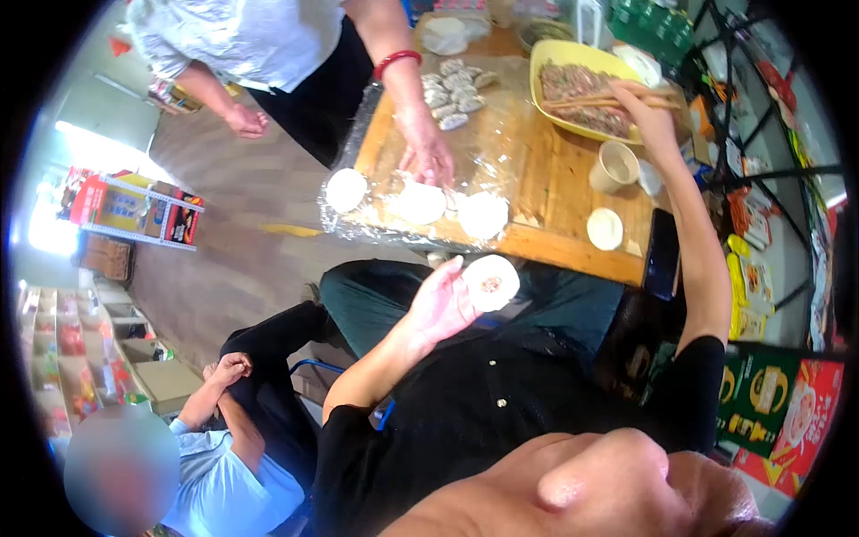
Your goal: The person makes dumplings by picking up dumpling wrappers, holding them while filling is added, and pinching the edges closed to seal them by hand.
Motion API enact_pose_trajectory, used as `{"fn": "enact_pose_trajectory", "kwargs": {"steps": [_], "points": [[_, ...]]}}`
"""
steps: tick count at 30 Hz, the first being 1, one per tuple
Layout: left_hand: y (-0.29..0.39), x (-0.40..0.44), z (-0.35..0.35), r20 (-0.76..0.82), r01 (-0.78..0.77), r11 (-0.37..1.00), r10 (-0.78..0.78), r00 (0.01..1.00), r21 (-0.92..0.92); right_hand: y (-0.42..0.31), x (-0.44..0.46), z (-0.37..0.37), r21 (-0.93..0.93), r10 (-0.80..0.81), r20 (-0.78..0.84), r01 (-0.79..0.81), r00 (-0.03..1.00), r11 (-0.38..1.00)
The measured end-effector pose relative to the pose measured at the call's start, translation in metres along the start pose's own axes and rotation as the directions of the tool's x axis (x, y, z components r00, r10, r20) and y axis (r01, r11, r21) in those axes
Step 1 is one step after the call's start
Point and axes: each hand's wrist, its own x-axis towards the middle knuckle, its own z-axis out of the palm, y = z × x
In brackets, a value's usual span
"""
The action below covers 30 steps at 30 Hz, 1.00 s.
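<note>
On the fingers of my left hand (pixel 445 302) lies a round dumpling wrapper (pixel 503 268), held above my lap with a small dab of meat filling (pixel 490 285) on it. My right hand (pixel 646 112) grips wooden chopsticks (pixel 582 104) over a yellow bowl (pixel 540 89) of minced filling (pixel 582 82). The chopstick tips are against the filling. Between bowl and table edge stand a paper cup (pixel 615 168) and a small round of dough (pixel 605 229). More stacked wrappers (pixel 483 216) lie on plastic wrap (pixel 385 228) at the near left of the table.
Across the wooden table (pixel 555 192), a co-worker's hand (pixel 428 159) with a red bracelet touches wrappers (pixel 420 203). Finished dumplings (pixel 456 89) sit behind it. A dark phone (pixel 662 255) lies at the right edge. Another person (pixel 233 474) sits at lower left. Packed shelves (pixel 752 268) stand right.
</note>
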Motion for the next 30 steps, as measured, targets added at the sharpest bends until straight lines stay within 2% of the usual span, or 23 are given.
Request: {"fn": "enact_pose_trajectory", "kwargs": {"steps": [1,3,4,7,8,9,12,14,15,16,18,21,23,29,30], "points": [[0.001,0.001,0.005,-0.165,-0.043,0.995,0.056,0.985,0.086,-0.005,-0.005,-0.001,0.131,0.060,-0.022,-0.056,0.998,0.990],[0.008,0.007,0.002,-0.126,-0.026,0.999,0.029,0.992,0.025,-0.018,-0.015,-0.005,0.123,0.054,-0.096,-0.042,0.994,0.992],[0.012,0.010,0.011,-0.080,-0.024,0.999,0.027,0.996,0.038,-0.017,-0.019,-0.013,0.175,0.024,-0.055,-0.014,0.998,0.985],[0.021,0.023,0.029,-0.071,-0.080,0.993,0.086,0.994,0.083,-0.036,-0.057,-0.010,0.366,0.002,-0.001,-0.001,1.000,0.931],[0.023,0.026,0.034,-0.084,-0.114,0.982,0.127,0.988,0.149,-0.049,-0.074,-0.003,0.338,0.052,0.037,-0.062,0.998,0.939],[0.025,0.028,0.039,-0.137,-0.105,0.982,0.127,0.982,0.158,-0.056,-0.089,0.003,0.371,0.003,0.109,-0.043,0.994,0.928],[0.027,0.028,0.045,-0.068,-0.101,0.994,0.104,0.992,0.047,-0.069,-0.130,0.021,0.321,-0.002,0.266,-0.087,0.964,0.943],[0.029,0.028,0.046,0.024,-0.076,0.993,0.074,0.997,0.087,-0.069,-0.145,0.032,0.247,-0.107,0.300,0.031,0.948,0.969],[0.029,0.027,0.048,0.020,-0.076,0.993,0.075,0.997,0.085,-0.072,-0.150,0.040,0.223,-0.182,0.330,0.110,0.926,0.968],[0.027,0.025,0.052,-0.013,-0.092,0.985,0.095,0.995,0.146,-0.076,-0.152,0.042,0.225,-0.180,0.331,0.107,0.926,0.968],[0.025,0.022,0.059,-0.049,-0.107,0.973,0.119,0.992,0.205,-0.087,-0.152,0.045,0.030,-0.200,0.480,0.212,0.854,0.977],[0.023,0.018,0.060,-0.044,-0.115,0.976,0.125,0.991,0.185,-0.090,-0.156,0.051,0.001,-0.199,0.522,0.233,0.829,0.972],[0.022,0.017,0.053,-0.079,-0.095,0.990,0.104,0.991,0.108,-0.092,-0.157,0.052,0.007,-0.184,0.527,0.213,0.830,0.977],[0.019,0.012,0.045,-0.086,-0.111,0.988,0.120,0.989,0.103,-0.084,-0.155,0.050,0.048,-0.100,0.496,0.088,0.863,0.995],[0.020,0.012,0.043,-0.089,-0.112,0.989,0.121,0.989,0.101,-0.086,-0.154,0.053,-0.013,-0.061,0.467,0.077,0.882,0.997]]}}
